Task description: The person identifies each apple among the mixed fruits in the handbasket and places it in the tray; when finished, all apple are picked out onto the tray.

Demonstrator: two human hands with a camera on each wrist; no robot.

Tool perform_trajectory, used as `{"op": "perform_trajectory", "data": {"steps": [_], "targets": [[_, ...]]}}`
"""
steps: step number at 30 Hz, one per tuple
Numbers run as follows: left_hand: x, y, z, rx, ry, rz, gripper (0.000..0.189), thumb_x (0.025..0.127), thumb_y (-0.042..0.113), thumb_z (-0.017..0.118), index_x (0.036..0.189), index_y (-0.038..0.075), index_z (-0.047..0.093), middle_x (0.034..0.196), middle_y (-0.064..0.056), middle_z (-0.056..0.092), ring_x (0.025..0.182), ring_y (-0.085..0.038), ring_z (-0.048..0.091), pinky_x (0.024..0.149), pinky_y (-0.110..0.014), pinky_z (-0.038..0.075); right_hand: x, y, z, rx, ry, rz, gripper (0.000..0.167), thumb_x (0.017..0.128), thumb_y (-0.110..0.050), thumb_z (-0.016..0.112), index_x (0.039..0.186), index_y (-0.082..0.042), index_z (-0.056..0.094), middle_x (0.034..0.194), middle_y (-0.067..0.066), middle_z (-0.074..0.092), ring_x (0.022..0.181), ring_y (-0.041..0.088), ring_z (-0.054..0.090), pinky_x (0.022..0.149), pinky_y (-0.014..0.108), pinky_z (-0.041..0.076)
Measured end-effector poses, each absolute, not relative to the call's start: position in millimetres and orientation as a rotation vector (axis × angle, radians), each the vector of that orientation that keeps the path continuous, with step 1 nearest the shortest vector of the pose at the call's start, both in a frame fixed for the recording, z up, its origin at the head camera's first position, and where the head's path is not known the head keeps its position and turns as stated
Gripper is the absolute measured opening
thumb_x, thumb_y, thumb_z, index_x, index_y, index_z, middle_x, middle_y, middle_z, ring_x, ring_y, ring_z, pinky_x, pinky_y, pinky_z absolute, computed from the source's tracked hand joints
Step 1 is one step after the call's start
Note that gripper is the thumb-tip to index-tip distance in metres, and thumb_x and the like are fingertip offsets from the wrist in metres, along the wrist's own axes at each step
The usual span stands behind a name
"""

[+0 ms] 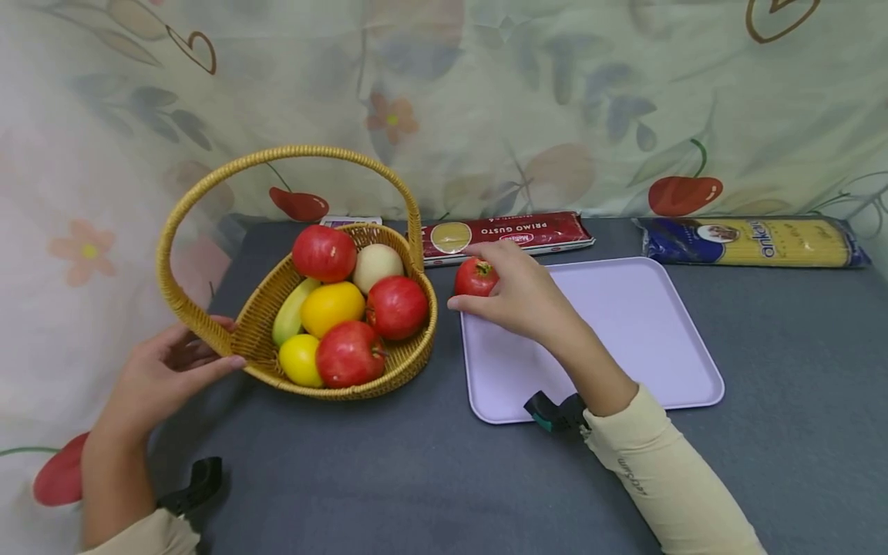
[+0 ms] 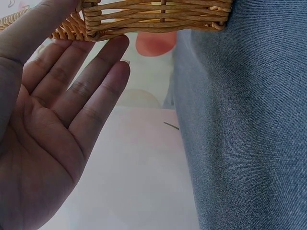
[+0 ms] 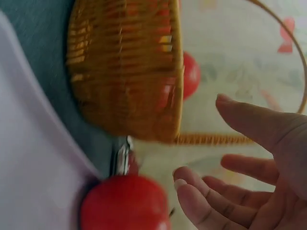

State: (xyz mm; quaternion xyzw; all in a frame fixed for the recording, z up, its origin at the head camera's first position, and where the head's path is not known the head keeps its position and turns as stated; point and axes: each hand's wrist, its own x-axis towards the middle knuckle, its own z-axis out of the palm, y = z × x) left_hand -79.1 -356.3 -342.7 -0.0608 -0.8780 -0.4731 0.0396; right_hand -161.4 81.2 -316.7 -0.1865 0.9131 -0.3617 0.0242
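A wicker basket (image 1: 409, 362) with a tall arched handle holds several fruits, among them red apples (image 1: 350, 354) and a yellow lemon (image 1: 301, 360). My left hand (image 1: 156, 374) touches the basket's left end near the handle's foot, thumb at the front rim. In the left wrist view its other fingers look fairly straight and spread. A red apple (image 1: 473, 277) sits at the far left corner of a lilac tray (image 1: 624, 324). Over the tray, my right hand (image 1: 523, 297) is spread beside this apple; the right wrist view shows its fingers apart from the apple (image 3: 124, 206).
Behind the tray lies a red packet (image 1: 534, 230). Farther right is a yellow and blue pasta packet (image 1: 770, 241). A floral cloth (image 1: 486, 100) hangs along the back and left of the dark table (image 1: 388, 470).
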Motion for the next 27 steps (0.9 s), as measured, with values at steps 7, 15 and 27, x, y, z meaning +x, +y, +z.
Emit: {"op": "perform_trajectory", "data": {"steps": [7, 15, 27], "targets": [[-78, -356, -342, -0.184, -2.69, -1.461, 0.047, 0.085, -0.006, 0.076, 0.129, -0.003, 0.059, 0.116, 0.003, 0.068, 0.097, -0.005, 0.07, 0.079, -0.017, 0.056, -151, 38, -304, -0.929, 2.871, -0.835, 0.06, 0.083, -0.037, 0.084, 0.133, -0.011, 0.063, 0.122, 0.006, 0.065, 0.106, 0.022, 0.06, 0.09, 0.04, 0.054], [-78, -354, -340, -0.174, -2.695, -1.456, 0.047, 0.086, -0.005, 0.076, 0.129, -0.003, 0.059, 0.115, 0.004, 0.068, 0.097, -0.004, 0.07, 0.079, -0.017, 0.056, -150, -3, -317, -1.211, 2.966, -0.288, 0.062, 0.081, -0.034, 0.086, 0.131, -0.01, 0.06, 0.123, 0.011, 0.059, 0.111, 0.027, 0.055, 0.091, 0.038, 0.054], [-77, -353, -340, -0.17, -2.697, -1.449, 0.047, 0.086, -0.004, 0.077, 0.129, -0.003, 0.059, 0.116, 0.003, 0.067, 0.097, -0.004, 0.069, 0.079, -0.017, 0.056, -154, -32, -327, -1.209, 3.073, 0.13, 0.047, 0.092, -0.025, 0.073, 0.133, -0.007, 0.059, 0.112, 0.011, 0.061, 0.099, 0.027, 0.059, 0.079, 0.035, 0.058]]}}
